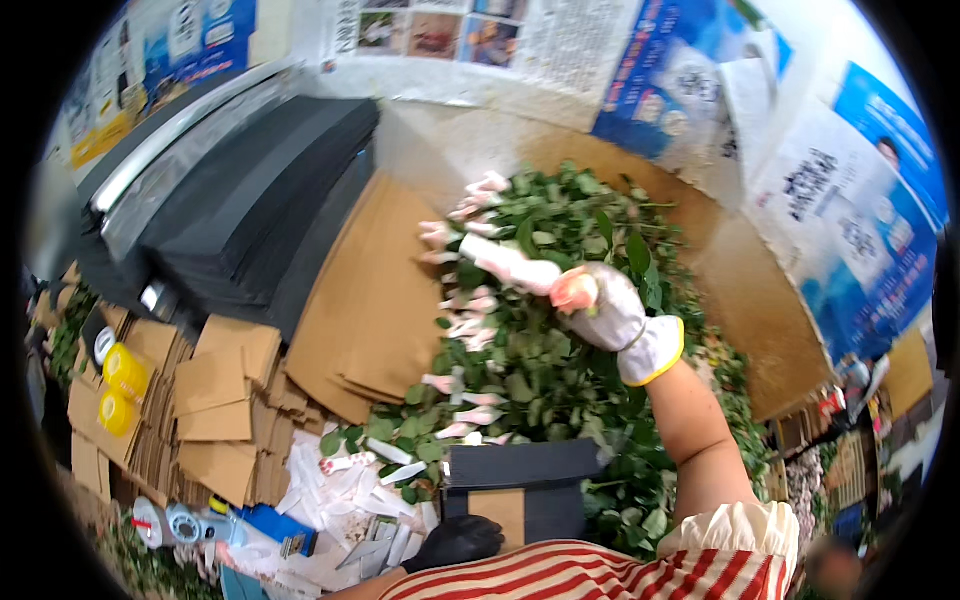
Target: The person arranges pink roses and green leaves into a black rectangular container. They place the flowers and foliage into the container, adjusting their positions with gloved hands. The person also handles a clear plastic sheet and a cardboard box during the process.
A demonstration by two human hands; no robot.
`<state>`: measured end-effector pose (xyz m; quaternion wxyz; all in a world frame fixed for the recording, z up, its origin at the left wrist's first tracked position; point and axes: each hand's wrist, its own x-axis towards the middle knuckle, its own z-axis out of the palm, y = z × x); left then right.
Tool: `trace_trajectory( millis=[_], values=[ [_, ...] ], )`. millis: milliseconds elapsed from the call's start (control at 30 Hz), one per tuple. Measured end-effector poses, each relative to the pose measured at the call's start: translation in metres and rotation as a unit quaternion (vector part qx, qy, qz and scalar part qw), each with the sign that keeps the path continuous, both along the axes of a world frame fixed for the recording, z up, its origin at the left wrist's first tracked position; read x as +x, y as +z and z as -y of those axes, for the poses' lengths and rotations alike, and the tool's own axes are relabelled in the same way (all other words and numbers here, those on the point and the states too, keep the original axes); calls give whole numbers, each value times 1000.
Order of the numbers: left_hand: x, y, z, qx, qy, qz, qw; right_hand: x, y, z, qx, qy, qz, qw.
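Note:
My right hand [610, 308], in a white glove with a yellow edge, reaches over a large pile of leafy rose stems [570, 210]. Its fingers are closed around a peach-pink rose [574, 290], whose bloom shows at the fingertips. Just beyond it lie roses with their heads wrapped in white sleeves [510, 266], pointing left. Low in the view my left hand [458, 542], gloved in black, rests beside a dark grey board [520, 463] with a cardboard piece [498, 512] on it. How its fingers are bent is unclear against the dark glove.
Cardboard sheets [365, 290] lean left of the roses, near a stack of dark grey sheets [260, 190]. Cut cardboard [215, 400], yellow tape rolls [120, 390], white sleeves [320, 485] and a blue tool [275, 525] lie at lower left. A postered wall [440, 130] stands behind.

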<state>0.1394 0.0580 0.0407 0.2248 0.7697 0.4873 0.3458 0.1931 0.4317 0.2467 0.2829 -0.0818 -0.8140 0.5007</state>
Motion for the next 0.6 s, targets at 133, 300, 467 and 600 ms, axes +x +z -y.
trace_trajectory(
  millis=[133,300,467,600],
  values=[
    [3,34,-7,-8,57,-23,998,77,121,8,395,-237,15,887],
    [-4,37,10,41,84,23,995,104,187,92,576,-192,14,794],
    [-17,61,-4,73,59,77,993,108,125,89,442,-85,47,892],
    [-36,171,-5,214,259,357,872,85,86,115,593,-37,134,793]
  ],
)
